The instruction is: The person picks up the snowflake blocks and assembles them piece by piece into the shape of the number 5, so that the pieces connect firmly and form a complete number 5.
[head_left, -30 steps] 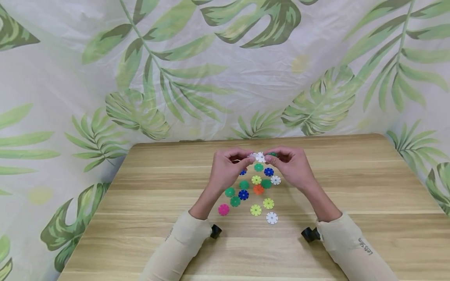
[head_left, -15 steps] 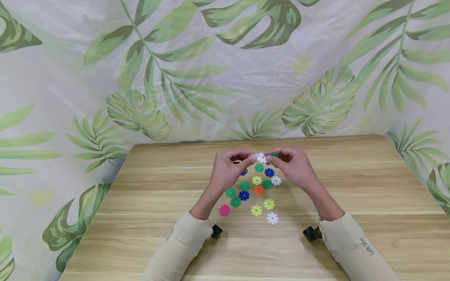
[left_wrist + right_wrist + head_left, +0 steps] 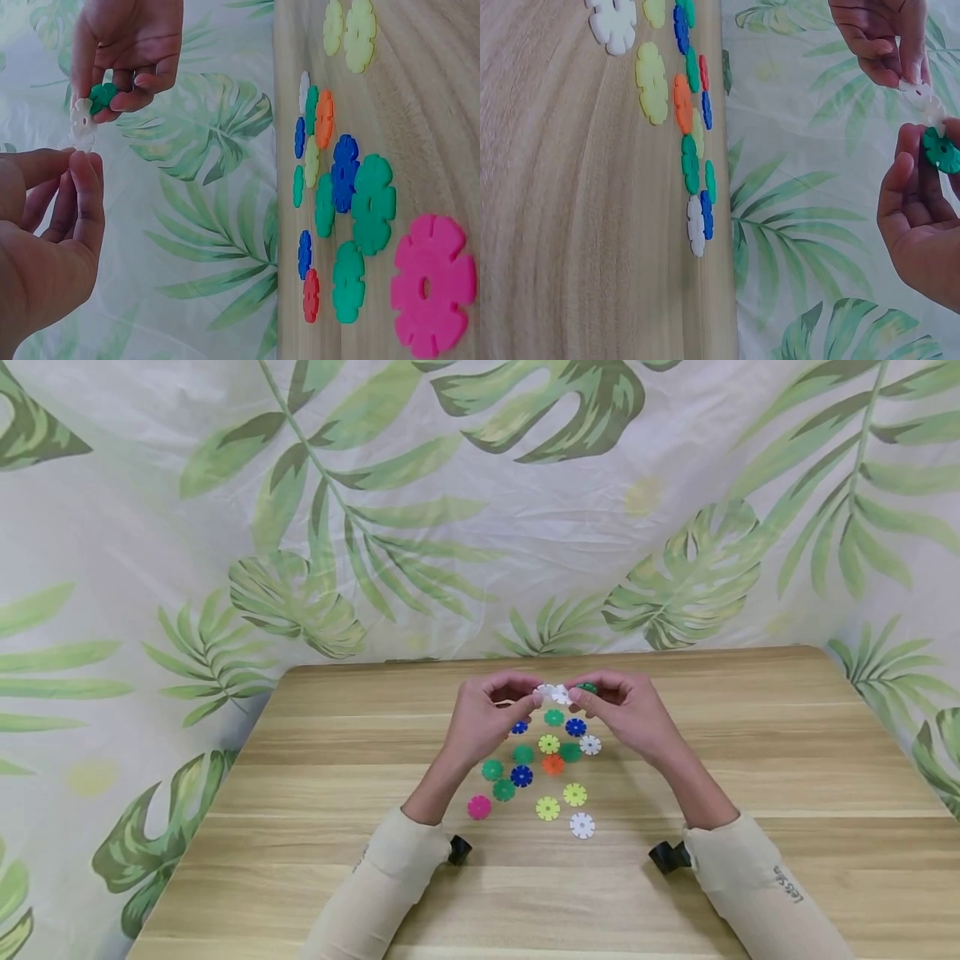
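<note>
Above the far part of the table, both hands meet around a short chain of notched plastic discs. My left hand (image 3: pixel 486 717) pinches a white notched disc (image 3: pixel 913 91) between thumb and fingertips. It meets a second white notched disc (image 3: pixel 82 120), beside which sits a green notched disc (image 3: pixel 941 152). My right hand (image 3: pixel 628 713) holds this second white and green end with thumb and fingers. The slots where the pieces meet are too small and partly covered to make out.
Loose notched discs lie flat on the wooden table (image 3: pixel 337 827) below the hands: a pink disc (image 3: pixel 479 807), an orange disc (image 3: pixel 552 765), a white disc (image 3: pixel 582 825), and several green, blue and yellow ones. A leaf-patterned cloth (image 3: pixel 525 527) hangs behind the table.
Both hands stay almost in place, still holding the discs. The white discs between the fingertips show slightly more now, and the loose discs have not moved on the table.
</note>
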A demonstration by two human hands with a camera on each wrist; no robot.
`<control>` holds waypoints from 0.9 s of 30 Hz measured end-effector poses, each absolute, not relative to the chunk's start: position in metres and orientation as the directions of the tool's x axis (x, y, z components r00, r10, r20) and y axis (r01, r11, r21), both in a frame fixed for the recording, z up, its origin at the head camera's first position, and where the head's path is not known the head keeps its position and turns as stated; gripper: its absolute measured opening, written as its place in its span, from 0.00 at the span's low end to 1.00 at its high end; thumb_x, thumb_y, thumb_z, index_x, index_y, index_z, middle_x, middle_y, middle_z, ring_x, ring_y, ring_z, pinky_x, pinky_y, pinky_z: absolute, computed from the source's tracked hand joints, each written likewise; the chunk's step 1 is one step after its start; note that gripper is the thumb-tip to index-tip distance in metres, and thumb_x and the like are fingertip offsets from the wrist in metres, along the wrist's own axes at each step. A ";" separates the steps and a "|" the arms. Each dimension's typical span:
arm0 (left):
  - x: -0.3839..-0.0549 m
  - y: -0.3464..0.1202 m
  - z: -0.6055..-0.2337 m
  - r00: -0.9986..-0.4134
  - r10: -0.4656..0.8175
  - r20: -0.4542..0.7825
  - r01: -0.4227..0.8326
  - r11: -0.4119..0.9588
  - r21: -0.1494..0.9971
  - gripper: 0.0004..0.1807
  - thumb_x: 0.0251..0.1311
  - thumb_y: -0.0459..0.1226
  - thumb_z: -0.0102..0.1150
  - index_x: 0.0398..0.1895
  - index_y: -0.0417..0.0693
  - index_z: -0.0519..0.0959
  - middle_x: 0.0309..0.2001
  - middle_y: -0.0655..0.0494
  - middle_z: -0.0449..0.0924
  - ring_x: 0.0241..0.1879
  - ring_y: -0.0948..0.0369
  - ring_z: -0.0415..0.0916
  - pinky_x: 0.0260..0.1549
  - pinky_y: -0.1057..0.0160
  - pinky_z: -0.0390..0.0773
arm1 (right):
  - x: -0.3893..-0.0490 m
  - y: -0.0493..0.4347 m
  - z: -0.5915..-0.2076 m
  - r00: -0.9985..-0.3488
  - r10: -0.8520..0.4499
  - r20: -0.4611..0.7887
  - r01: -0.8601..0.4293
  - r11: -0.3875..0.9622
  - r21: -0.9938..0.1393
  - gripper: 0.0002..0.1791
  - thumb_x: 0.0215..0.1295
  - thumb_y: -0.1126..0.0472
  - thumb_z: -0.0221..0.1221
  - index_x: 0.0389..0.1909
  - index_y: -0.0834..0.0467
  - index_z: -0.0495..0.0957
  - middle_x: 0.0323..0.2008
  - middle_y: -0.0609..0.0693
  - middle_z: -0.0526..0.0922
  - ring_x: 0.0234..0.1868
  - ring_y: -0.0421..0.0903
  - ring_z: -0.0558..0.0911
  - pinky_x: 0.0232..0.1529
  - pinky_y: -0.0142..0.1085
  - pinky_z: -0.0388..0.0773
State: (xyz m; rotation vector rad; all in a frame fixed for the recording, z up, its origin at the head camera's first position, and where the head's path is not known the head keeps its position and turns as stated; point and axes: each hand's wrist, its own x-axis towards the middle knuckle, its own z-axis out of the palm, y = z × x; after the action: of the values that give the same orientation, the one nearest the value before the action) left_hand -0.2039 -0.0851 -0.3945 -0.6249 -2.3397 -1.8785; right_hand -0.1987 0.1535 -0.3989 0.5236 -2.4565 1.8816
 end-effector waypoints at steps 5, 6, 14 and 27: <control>-0.202 -0.082 -0.395 -0.905 0.282 0.318 0.371 0.160 0.915 0.09 0.67 0.31 0.72 0.48 0.41 0.90 0.41 0.43 0.91 0.32 0.47 0.89 0.31 0.58 0.91 | -0.197 0.152 -0.398 -0.934 -0.285 0.215 -0.275 0.188 -0.943 0.11 0.78 0.60 0.64 0.52 0.62 0.88 0.42 0.52 0.93 0.40 0.41 0.91 0.44 0.34 0.88; -0.202 -0.082 -0.395 -0.903 0.284 0.321 0.375 0.161 0.913 0.09 0.67 0.31 0.73 0.48 0.41 0.90 0.41 0.44 0.91 0.31 0.50 0.89 0.31 0.57 0.91 | -0.197 0.152 -0.398 -0.933 -0.287 0.215 -0.276 0.188 -0.943 0.11 0.78 0.60 0.64 0.51 0.62 0.88 0.41 0.51 0.93 0.40 0.42 0.90 0.44 0.34 0.87; -0.198 -0.076 -0.395 -0.893 0.305 0.330 0.382 0.127 0.915 0.09 0.66 0.29 0.73 0.47 0.37 0.89 0.41 0.41 0.91 0.33 0.58 0.90 0.33 0.55 0.92 | -0.195 0.150 -0.398 -0.939 -0.293 0.180 -0.244 0.199 -0.949 0.10 0.77 0.58 0.66 0.49 0.59 0.89 0.43 0.55 0.91 0.42 0.46 0.89 0.45 0.36 0.87; -0.197 -0.074 -0.395 -0.888 0.323 0.327 0.379 0.110 0.919 0.08 0.66 0.29 0.72 0.47 0.36 0.88 0.41 0.38 0.90 0.33 0.60 0.89 0.32 0.56 0.92 | -0.195 0.151 -0.395 -0.944 -0.292 0.155 -0.225 0.223 -0.949 0.11 0.77 0.55 0.66 0.49 0.58 0.89 0.41 0.51 0.91 0.41 0.47 0.89 0.45 0.38 0.87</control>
State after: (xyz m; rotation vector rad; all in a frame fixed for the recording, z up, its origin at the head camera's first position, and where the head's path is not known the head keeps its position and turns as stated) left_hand -0.1967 -0.0744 -0.3951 -0.7295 -2.3066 -1.9333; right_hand -0.1945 0.1512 -0.3955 0.5291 -2.4998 1.9230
